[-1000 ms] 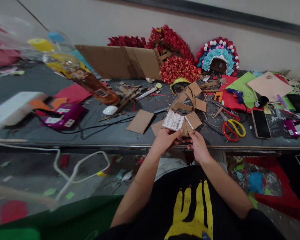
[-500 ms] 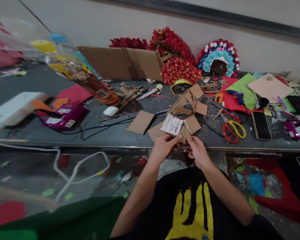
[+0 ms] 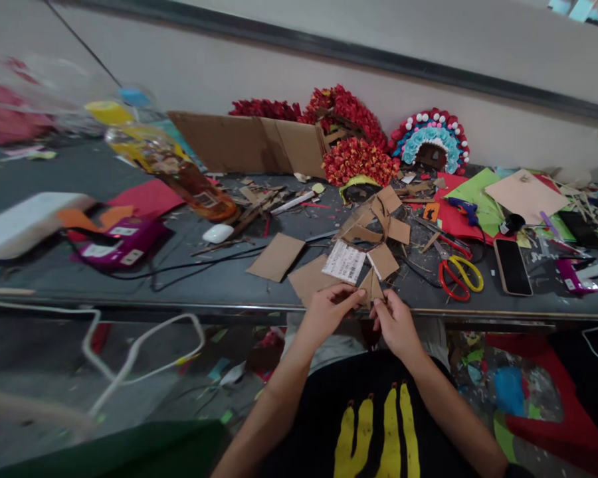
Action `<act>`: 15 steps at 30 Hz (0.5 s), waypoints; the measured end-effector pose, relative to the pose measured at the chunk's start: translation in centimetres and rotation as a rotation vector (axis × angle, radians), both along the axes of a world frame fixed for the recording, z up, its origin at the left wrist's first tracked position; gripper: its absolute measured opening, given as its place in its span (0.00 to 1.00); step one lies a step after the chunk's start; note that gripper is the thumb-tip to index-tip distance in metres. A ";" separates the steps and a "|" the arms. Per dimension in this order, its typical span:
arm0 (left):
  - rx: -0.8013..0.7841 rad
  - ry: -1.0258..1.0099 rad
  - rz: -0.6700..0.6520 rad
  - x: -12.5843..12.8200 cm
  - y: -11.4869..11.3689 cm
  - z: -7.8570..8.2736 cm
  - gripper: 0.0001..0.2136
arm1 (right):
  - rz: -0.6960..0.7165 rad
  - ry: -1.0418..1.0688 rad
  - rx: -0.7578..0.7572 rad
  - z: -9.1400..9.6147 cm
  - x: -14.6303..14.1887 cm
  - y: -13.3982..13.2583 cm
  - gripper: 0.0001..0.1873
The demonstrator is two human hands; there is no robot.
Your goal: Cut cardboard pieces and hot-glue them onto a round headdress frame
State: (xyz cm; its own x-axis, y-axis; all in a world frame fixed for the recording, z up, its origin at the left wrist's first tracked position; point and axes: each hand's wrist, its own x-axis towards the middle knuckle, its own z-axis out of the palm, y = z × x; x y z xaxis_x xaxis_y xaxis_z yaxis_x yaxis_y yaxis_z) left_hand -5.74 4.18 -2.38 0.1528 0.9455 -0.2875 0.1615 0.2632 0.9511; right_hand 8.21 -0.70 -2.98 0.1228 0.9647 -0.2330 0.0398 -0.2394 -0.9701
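Cardboard scrap is feeling light, stiff, easily creased; we are pinching its lower edge, left hand at eight o'clock, right hand at four.

Both hands apparently pinching a cardboard piece at table edge

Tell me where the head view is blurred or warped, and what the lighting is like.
Head view: the left side smears, with the bottle and white box out of focus; the centre is sharp, where left hand and right hand pinch a cardboard piece; the wide lens bows the table edge; light is soft, without hard shadows.
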 end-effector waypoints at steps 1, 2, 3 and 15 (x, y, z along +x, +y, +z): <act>0.026 0.016 -0.010 0.0 0.2 -0.2 0.20 | 0.012 -0.016 0.002 0.0 0.0 0.2 0.07; 0.057 0.033 -0.021 0.0 0.5 -0.3 0.19 | 0.028 -0.034 0.007 0.0 0.0 0.5 0.07; 0.090 0.047 -0.027 -0.1 0.8 -0.4 0.19 | 0.047 -0.054 0.018 0.0 0.0 0.8 0.07; 0.115 0.045 0.020 -0.4 3.6 1.6 0.25 | 0.119 -0.077 0.142 0.8 0.1 4.5 0.05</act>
